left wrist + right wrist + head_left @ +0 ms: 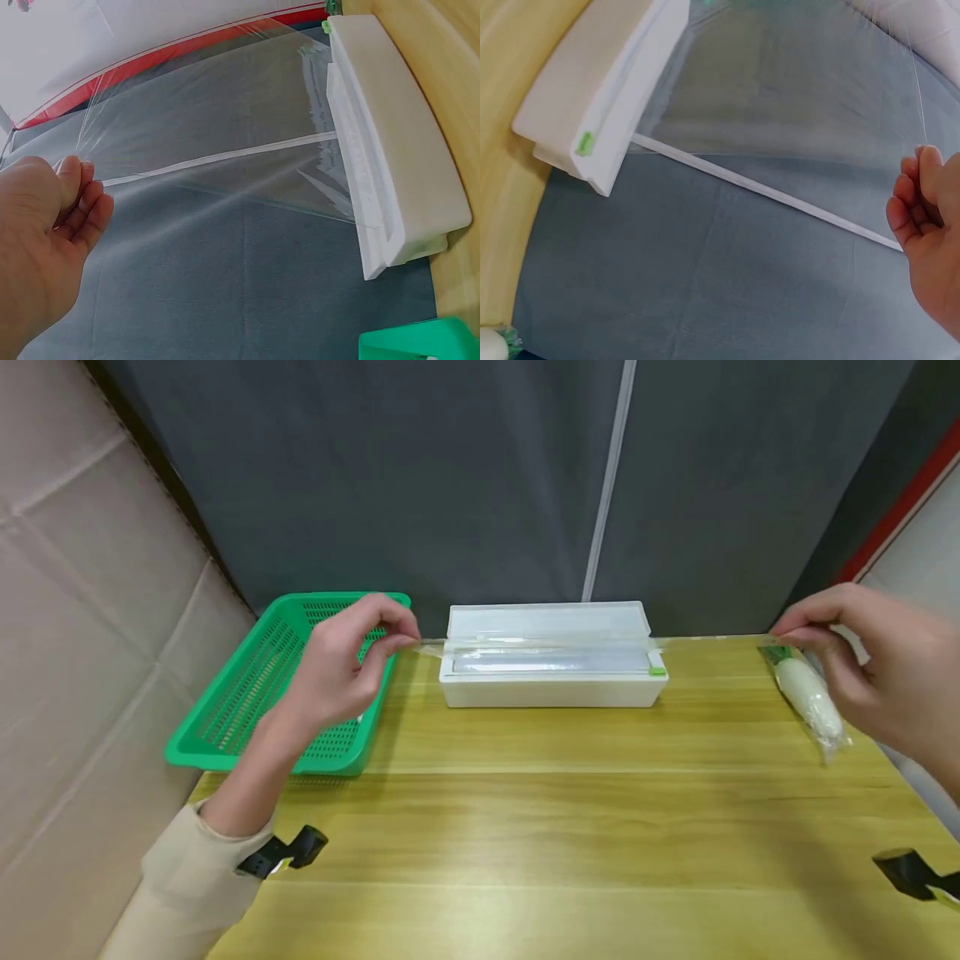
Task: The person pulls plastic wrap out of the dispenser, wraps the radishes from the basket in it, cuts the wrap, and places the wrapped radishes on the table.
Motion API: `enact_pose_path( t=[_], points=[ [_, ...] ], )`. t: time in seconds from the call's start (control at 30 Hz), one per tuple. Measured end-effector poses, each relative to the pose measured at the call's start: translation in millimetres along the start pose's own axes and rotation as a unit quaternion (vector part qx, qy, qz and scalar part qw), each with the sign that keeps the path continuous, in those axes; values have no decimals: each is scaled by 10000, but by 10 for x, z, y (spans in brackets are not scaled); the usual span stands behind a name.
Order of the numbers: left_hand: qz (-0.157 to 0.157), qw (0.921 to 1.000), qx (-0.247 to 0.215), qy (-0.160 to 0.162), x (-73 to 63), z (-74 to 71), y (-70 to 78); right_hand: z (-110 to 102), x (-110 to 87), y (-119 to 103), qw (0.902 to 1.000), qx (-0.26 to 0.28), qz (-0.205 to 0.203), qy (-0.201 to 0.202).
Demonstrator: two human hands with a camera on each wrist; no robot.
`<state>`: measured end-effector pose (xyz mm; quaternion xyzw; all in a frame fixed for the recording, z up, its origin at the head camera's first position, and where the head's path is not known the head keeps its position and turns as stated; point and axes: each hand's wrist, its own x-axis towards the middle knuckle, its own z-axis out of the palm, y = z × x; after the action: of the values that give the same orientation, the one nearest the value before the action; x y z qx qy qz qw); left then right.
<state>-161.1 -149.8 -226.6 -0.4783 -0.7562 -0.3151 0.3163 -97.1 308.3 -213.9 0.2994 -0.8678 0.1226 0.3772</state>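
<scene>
Both hands hold a sheet of clear cling film (217, 112) stretched between them. My left hand (345, 664) pinches one corner between thumb and fingers, beside the green basket. Out to the right, my right hand (877, 660) pinches the other corner, above a white vegetable (808, 697) with a green top, wrapped in clear film. Between the hands, at the back of the table, stands a white cling film dispenser (553, 693) with its lid raised and a green slider (657, 672) at its right end. In both wrist views the film runs from the dispenser to the pinching fingertips.
A green plastic basket (356, 752) stands at the left back of the wooden table (540, 827), partly behind the left hand. A dark grey cloth panel (420, 477) rises behind the table, and a pale padded wall (82, 635) borders the left side.
</scene>
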Motion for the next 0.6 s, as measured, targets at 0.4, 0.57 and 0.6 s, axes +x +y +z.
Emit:
enact_pose_path(
  t=[0.4, 0.57, 0.6],
  points=[
    [-118, 9925, -971, -734, -462, -13, 212, 56, -460, -229, 9924, 1026, -314, -596],
    [-354, 9800, -1539, -1207, -670, 32, 241, 126, -622, -299, 9815, 1631, -378, -931],
    [-413, 9770, -1638, -1302, -711, 44, 245, 142, -653, -312, 9790, 1728, -362, -1017]
  ],
)
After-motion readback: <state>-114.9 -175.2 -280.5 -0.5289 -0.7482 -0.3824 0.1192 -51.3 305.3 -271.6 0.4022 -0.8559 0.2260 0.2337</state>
